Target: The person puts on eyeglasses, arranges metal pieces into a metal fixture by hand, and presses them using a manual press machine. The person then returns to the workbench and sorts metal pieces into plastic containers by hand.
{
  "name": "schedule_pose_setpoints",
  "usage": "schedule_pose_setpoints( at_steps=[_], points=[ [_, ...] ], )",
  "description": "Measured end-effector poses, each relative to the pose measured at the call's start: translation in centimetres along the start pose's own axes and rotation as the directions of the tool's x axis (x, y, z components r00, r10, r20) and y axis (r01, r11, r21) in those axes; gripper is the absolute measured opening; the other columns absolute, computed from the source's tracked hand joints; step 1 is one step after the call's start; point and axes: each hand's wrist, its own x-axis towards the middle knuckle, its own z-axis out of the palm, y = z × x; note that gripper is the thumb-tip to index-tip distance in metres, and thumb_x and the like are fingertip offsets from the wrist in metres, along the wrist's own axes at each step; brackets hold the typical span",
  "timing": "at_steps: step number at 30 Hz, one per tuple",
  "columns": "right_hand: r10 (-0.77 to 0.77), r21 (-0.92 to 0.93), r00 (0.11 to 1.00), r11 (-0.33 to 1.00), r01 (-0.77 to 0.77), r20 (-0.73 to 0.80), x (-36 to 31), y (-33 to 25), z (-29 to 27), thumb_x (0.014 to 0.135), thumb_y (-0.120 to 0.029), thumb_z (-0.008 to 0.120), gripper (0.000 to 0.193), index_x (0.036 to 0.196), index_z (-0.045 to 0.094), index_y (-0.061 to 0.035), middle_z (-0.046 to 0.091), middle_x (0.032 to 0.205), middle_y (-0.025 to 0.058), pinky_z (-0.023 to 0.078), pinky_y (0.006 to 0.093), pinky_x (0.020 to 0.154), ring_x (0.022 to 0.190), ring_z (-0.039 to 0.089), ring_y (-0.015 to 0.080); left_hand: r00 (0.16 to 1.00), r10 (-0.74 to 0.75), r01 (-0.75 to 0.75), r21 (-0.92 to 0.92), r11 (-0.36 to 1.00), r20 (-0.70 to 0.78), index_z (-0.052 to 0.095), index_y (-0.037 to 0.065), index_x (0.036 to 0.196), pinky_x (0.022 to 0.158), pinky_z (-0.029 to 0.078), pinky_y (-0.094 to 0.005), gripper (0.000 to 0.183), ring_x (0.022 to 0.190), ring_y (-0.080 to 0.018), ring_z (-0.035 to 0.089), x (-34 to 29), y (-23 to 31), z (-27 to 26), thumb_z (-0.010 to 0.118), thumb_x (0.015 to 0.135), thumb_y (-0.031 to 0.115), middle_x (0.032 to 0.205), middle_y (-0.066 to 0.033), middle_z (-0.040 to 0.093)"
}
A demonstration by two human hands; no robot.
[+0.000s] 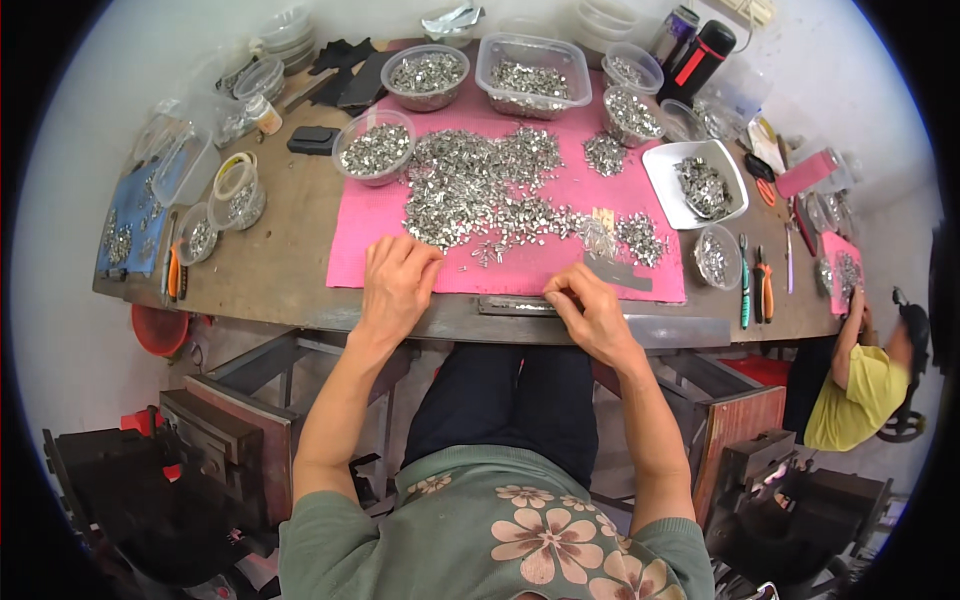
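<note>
Where the pink mat (365, 235) ends toward the front edge of the worktop (270, 285), one slim metal bar (505, 306) lies lengthwise, a bare pink strip open behind it. The metal pieces (475, 180) form one broad spread on the mat, with two small heaps (604, 155) to its right. The left hand (393, 282), palm down, curls its fingers over the near edge; the right hand (588, 312) brings thumb and forefinger together at the bar's right end. Whether either grip pinches anything, I cannot tell.
</note>
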Motion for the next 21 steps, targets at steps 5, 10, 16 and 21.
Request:
schedule_pose_setpoints(
  at_steps=[5, 10, 16, 21],
  points=[
    [-0.132, -0.080, 0.988, 0.989, 0.126, -0.078, -1.2, -0.2, 1.2, 0.086, 0.002, 0.066, 0.008, 0.091, 0.061, -0.0003, 0.059, 0.090, 0.0116, 0.046, 0.0389, 0.076, 0.083, 0.058, 0.0295, 0.993, 0.052, -0.053, 0.003, 0.999, 0.110, 0.070, 0.009, 0.088, 0.083, 0.041, -0.0401, 0.008, 0.089, -0.0251, 0.057, -0.8, -0.1, 0.2, 0.074, 0.082, 0.009, 0.085, -0.0045, 0.059],
    [-0.202, -0.185, 0.976, 0.965, 0.184, -0.079, -1.0, -0.1, 1.7, 0.085, 0.003, 0.066, 0.009, 0.091, 0.060, -0.0013, 0.058, 0.089, 0.0112, 0.046, 0.0401, 0.076, 0.084, 0.058, 0.0305, 0.995, 0.005, -0.004, -0.008, 1.000, 0.098, 0.071, 0.010, 0.089, 0.083, 0.040, -0.0397, 0.008, 0.088, -0.0243, 0.057, -0.9, 0.1, 0.3, 0.075, 0.081, 0.010, 0.085, -0.0038, 0.059],
    [-0.299, -0.381, 0.951, 0.890, 0.250, -0.074, -1.3, -0.7, 1.9, 0.084, 0.000, 0.068, 0.011, 0.092, 0.060, -0.0026, 0.058, 0.090, 0.0106, 0.046, 0.0398, 0.075, 0.083, 0.058, 0.0292, 0.995, 0.036, -0.034, -0.024, 0.999, 0.091, 0.072, 0.010, 0.089, 0.084, 0.040, -0.0396, 0.010, 0.088, -0.0233, 0.058, -1.0, 0.0, 0.1, 0.077, 0.080, 0.011, 0.084, -0.0030, 0.060],
    [-0.334, -0.464, 0.942, 0.839, 0.285, -0.027, -1.1, -1.0, 1.8, 0.085, -0.003, 0.068, 0.011, 0.093, 0.061, -0.0026, 0.060, 0.091, 0.0098, 0.046, 0.0395, 0.075, 0.083, 0.059, 0.0292, 0.995, 0.030, -0.028, -0.015, 0.999, 0.093, 0.071, 0.010, 0.089, 0.085, 0.040, -0.0399, 0.011, 0.087, -0.0234, 0.058, -1.0, -0.2, -0.1, 0.077, 0.080, 0.011, 0.084, -0.0030, 0.060]
  ],
)
